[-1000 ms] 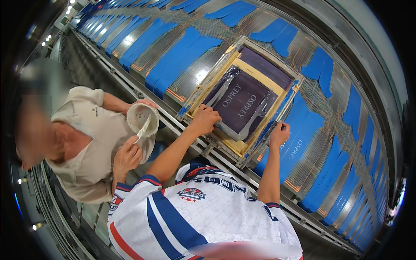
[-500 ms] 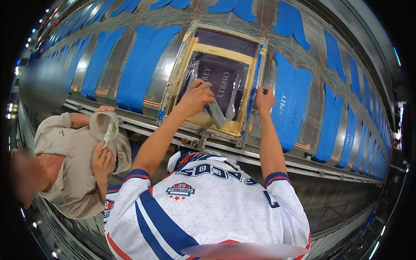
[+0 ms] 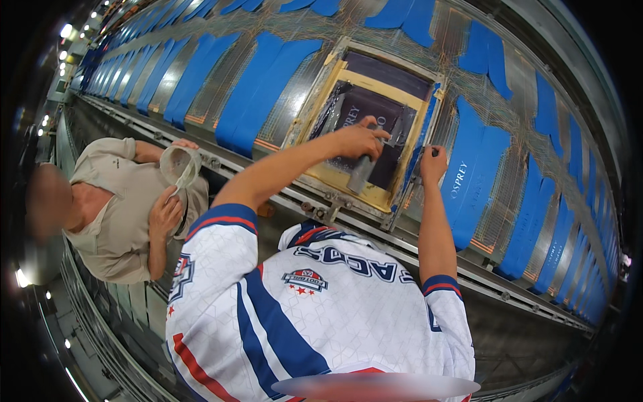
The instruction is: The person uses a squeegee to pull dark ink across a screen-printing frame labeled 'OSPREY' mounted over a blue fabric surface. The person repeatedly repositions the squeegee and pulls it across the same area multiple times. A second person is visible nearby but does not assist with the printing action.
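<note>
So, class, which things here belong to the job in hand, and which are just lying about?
Apparently in the job:
- left hand
- grey tool it grips
- framed screen
- right hand
- blue pieces

Apparently just around:
- lights
- co-worker's pale tub, held, possibly related

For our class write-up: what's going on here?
The person's left hand grips a grey squeegee over a framed printing screen; the right hand is curled beside the frame's right edge. Blue fabric pieces, some with pale lettering, lie in rows. At left, a co-worker holds a pale tub.
</note>
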Demonstrator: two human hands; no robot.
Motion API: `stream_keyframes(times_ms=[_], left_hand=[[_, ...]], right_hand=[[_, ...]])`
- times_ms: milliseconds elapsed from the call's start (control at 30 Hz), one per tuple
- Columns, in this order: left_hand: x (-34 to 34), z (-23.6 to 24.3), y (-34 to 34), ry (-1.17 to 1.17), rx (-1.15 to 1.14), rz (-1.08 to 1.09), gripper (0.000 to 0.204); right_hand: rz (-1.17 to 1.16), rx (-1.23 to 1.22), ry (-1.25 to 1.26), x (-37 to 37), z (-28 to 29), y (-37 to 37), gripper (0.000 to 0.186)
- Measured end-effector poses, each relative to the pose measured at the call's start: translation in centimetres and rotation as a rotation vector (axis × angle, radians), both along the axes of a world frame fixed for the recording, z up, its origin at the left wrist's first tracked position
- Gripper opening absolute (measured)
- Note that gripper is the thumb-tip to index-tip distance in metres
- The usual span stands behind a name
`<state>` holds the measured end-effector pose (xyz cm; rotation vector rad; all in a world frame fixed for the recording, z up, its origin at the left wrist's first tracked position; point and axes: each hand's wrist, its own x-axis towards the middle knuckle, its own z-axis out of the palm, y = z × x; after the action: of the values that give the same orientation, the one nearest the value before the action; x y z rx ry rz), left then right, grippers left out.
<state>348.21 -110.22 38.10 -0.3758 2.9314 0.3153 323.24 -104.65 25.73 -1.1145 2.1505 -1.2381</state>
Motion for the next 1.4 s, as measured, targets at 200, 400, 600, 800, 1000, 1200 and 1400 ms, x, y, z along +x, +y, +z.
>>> stream_keyframes(times_ms=[200,400,600,800,1000,1200,1400], left_hand=[[4.8,5.2,2.7,-0.180,-0.016,0.627,0.028],[8.1,4.5,4.4,-0.137,-0.067,1.348,0.044],[7.2,2.4,5.0,-0.186,-0.236,1.503,0.036],[5.5,1.1,8.2,-0.155,-0.234,1.522,0.032],[0.5,1.8,9.1,-0.063,-0.090,1.420,0.033],[2.4,2.6,4.0,-0.007,-0.258,1.383,0.037],[4.1,2.0,-0.8,0.064,-0.300,1.490,0.028]], right_hand=[[0.030,0.039,-0.110,-0.1,1.4,0.2,0.020],[0.081,0.103,-0.159,-0.2,2.3,0.1,0.019],[0.054,0.060,-0.194,-0.7,0.3,-0.4,0.021],[0.064,0.089,-0.204,-0.5,1.2,0.0,0.022],[0.039,0.011,-0.179,-0.6,0.8,0.0,0.022],[0.033,-0.053,-0.118,-0.2,1.9,0.7,0.021],[0.028,-0.023,-0.149,0.1,2.0,0.8,0.019]])
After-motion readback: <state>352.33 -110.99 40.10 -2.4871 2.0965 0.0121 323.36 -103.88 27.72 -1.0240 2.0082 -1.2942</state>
